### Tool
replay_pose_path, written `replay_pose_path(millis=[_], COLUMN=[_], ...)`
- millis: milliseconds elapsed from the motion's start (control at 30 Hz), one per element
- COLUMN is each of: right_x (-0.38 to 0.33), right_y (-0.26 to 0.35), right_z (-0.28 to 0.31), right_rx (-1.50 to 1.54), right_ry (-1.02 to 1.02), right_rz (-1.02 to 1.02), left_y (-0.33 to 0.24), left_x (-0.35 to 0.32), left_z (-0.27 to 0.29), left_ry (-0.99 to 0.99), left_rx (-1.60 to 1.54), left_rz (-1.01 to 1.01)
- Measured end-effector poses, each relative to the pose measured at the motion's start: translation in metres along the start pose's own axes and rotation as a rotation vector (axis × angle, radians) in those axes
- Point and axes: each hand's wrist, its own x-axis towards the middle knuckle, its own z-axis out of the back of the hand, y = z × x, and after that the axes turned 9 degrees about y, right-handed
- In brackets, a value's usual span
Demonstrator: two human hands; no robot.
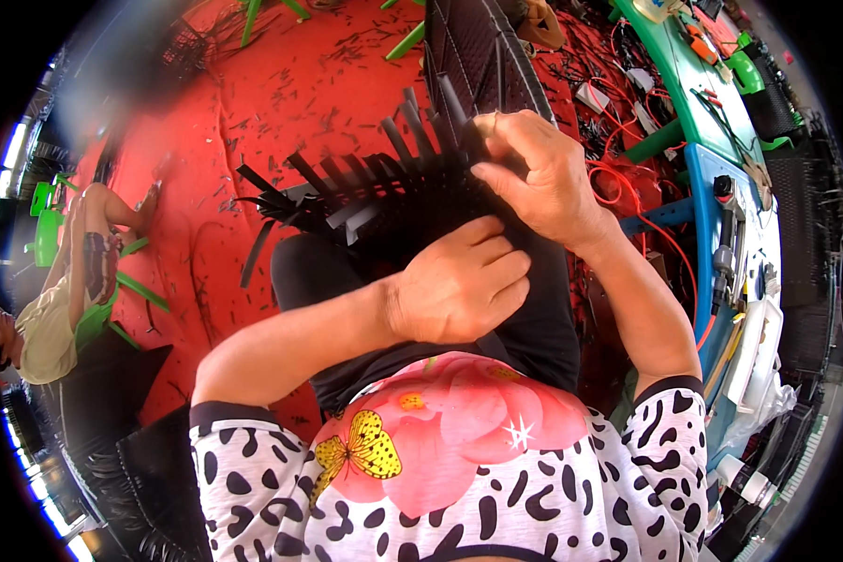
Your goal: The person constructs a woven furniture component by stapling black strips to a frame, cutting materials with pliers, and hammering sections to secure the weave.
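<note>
Hands first: my left hand [459,286] lies curled, knuckles up, pressing the near edge of the black woven panel [393,197] on my lap. Just beyond, my right hand [534,173] pinches black strips at its far edge. Farther off, red floor [281,84].

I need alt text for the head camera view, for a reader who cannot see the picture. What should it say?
Seen from above, a person's left hand and right hand press and grip a black woven piece with loose strips sticking out, held on the lap. The floor is red and littered with black scraps; a blue-green workbench with tools stands at the right, and another person sits at the left.
</note>
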Motion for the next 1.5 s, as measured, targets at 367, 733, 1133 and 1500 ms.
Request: replay_pose_path(millis=[367, 733, 1133, 1500], right_x=[-0.026, -0.026, 0.003, 0.057], right_y=[0.008, 0.020, 0.038, 0.013], right_z=[-0.010, -0.028, 0.016, 0.009], right_rx=[0.220, 1.375, 1.277, 1.188], right_ry=[-0.192, -0.223, 0.004, 0.070], right_rz=[-0.214, -0.417, -0.641, -0.704], left_y=[0.072, 0.060, 0.059, 0.057], left_x=[0.029, 0.014, 0.009, 0.006], left_z=[0.023, 0.023, 0.020, 0.018], left_ry=[-0.273, 0.164, 0.076, 0.003], left_rx=[0.222, 0.114, 0.099, 0.129], left_rz=[0.307, 0.642, 0.682, 0.764])
